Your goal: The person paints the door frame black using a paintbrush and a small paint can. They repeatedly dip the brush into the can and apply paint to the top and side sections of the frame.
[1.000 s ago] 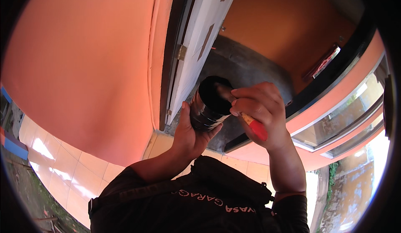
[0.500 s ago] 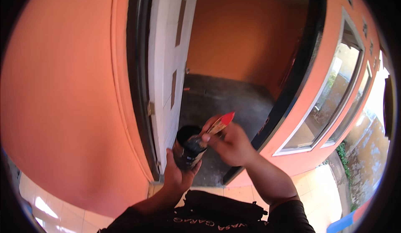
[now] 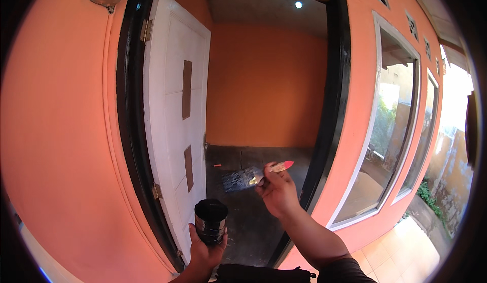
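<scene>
My left hand (image 3: 206,252) is wrapped round a paint can (image 3: 210,229) with a dark, paint-coated mouth, held roughly upright low in the picture. To the right and a little higher, my right hand (image 3: 280,194) grips a paintbrush (image 3: 248,179) by its red-tipped wooden handle. The brush's wide bristle end is dark with paint and points left, above the can and apart from it. Behind both hands lies the doorway, with its black-painted frame (image 3: 339,75).
A white door (image 3: 175,80) with brown inset strips stands swung inward at the left. Orange wall (image 3: 66,130) flanks the frame. White-framed windows (image 3: 395,130) are on the right. Inside are a dark floor (image 3: 253,156) and a lit bulb (image 3: 298,4).
The paintbrush has come out of the can and moved up and away to the right. My view has tilted up, so more of the doorway's top shows and the can sits lower.
</scene>
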The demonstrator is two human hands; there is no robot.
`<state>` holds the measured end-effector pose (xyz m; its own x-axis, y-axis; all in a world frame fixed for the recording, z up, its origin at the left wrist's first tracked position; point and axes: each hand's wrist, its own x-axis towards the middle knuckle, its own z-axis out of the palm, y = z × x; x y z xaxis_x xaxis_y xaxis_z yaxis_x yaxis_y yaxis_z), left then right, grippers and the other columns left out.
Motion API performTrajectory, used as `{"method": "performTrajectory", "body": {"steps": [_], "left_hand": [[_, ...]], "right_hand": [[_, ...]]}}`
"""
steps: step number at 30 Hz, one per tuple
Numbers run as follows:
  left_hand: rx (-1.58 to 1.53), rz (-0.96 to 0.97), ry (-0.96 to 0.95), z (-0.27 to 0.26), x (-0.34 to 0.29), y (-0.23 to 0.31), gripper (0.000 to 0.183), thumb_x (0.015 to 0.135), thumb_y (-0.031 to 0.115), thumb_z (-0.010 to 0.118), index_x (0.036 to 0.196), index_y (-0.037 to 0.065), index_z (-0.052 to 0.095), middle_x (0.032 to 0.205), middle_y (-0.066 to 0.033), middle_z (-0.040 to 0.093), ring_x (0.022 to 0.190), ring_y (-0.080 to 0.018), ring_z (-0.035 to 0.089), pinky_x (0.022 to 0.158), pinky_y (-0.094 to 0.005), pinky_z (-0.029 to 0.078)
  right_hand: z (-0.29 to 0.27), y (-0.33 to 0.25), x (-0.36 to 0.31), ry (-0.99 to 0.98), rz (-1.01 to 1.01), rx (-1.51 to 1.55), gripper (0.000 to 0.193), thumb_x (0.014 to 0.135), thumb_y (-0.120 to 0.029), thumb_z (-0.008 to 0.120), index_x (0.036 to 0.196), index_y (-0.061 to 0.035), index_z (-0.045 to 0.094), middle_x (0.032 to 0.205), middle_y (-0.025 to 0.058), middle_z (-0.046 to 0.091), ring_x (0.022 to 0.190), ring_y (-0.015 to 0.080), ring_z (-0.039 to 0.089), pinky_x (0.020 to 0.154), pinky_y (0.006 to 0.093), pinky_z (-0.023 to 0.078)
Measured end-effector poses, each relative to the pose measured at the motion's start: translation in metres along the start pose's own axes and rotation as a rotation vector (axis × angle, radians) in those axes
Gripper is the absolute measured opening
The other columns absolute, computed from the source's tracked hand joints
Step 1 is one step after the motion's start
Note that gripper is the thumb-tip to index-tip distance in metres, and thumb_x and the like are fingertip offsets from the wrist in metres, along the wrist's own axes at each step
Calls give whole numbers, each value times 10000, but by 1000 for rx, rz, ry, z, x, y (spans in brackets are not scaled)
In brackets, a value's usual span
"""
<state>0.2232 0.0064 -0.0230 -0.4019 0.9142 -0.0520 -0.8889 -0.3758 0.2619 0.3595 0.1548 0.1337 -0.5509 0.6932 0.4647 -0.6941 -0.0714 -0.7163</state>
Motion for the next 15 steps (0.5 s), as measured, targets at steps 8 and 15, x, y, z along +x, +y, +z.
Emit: {"method": "performTrajectory", "body": {"steps": [8,15], "left_hand": [[-16,133,93,4,28,-15,554,938,679,407,1259,244,524,1103,-69,626,986,-274,619,817,-392,550],[-117,255,80,23,63,21,480,1021,532,356,1188,146,587,1021,-76,680,922,-260,654,820,-427,556]], "right_hand": [[1,-145,106,-50,-1021,-311,304,966,-128,616,1237,-27,520,1058,79,622,907,137,620,773,277,514],[75,-260,222,-78,-1609,-749,227,920,-93,685,1123,0,647,1004,73,696,877,111,636,773,219,489]]}}
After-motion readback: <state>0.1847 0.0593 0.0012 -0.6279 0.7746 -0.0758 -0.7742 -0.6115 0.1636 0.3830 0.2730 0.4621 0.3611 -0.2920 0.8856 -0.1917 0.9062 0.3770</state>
